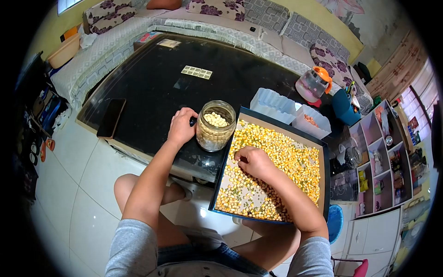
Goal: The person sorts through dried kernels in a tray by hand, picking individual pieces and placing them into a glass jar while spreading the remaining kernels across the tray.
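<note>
A shallow dark-edged box slants over the table edge and my lap. Yellow corn kernels are spread in it, mixed with small greenish seeds. My right hand is down among them at the left side, fingers pinched together; what they hold, if anything, is hidden. Left of the box stands an uncapped glass jar, partly filled with pale beans or kernels. Beside the jar my left hand rests on the table, thumb and fingers apart, their tips against or very near the glass.
Behind the box stand two translucent plastic containers, the right one holding reddish bits. An orange-lidded jug and a blue bin are farther back. A phone lies at the left edge of the black table.
</note>
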Demonstrator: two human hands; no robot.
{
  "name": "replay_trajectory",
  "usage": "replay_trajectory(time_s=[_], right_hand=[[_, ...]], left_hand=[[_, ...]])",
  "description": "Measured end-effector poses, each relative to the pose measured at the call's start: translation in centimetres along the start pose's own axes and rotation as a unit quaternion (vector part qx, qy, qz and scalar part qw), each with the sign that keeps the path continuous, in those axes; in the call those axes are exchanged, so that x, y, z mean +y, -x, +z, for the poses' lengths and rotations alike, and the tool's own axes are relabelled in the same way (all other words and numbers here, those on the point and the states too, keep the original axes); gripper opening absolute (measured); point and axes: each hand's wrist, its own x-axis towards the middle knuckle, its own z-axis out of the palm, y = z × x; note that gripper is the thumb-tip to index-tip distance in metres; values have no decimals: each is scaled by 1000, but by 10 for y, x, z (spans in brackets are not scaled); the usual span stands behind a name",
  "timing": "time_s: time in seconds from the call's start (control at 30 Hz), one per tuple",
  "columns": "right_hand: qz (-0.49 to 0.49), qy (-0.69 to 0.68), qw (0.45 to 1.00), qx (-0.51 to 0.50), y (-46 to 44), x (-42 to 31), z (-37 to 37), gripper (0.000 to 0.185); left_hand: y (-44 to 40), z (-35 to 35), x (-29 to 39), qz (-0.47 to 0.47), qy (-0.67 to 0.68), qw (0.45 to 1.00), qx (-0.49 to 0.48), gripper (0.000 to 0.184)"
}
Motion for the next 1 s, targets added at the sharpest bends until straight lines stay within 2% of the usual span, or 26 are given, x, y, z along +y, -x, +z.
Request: replay_trajectory(time_s=[0.2,0.3,0.37,0.43,0.5,0.6,0.7,0.77,0.9,1.0], right_hand=[[25,18,999,-12,1,5,-4,13],[-7,31,998,46,0,6,-9,10],[18,-38,991,127,-7,-6,-30,9],[3,-92,981,169,-20,-21,-50,7],[-52,-124,966,219,-34,-43,-69,10],[-108,-138,960,217,-56,-63,-80,12],[-123,-113,968,187,-71,-71,-73,13],[-106,-97,976,162,-70,-70,-71,13],[-66,-126,964,226,-49,-46,-57,10],[39,-135,983,114,-32,-23,-30,6]], left_hand=[[0,0,0,-3,3,1000,-3,18],[-1,-1,1,-5,4,1000,-5,18],[0,-1,1,-8,5,1000,-6,18],[0,0,0,-7,4,1000,-3,18],[0,0,0,-5,1,1000,-4,18],[-1,1,-2,-2,3,1000,-2,19],[-1,-1,0,-1,6,1000,-5,19],[-1,-1,0,-3,8,1000,-9,19],[-1,0,-1,-4,7,1000,-3,19],[0,-1,1,-9,3,1000,-6,19]])
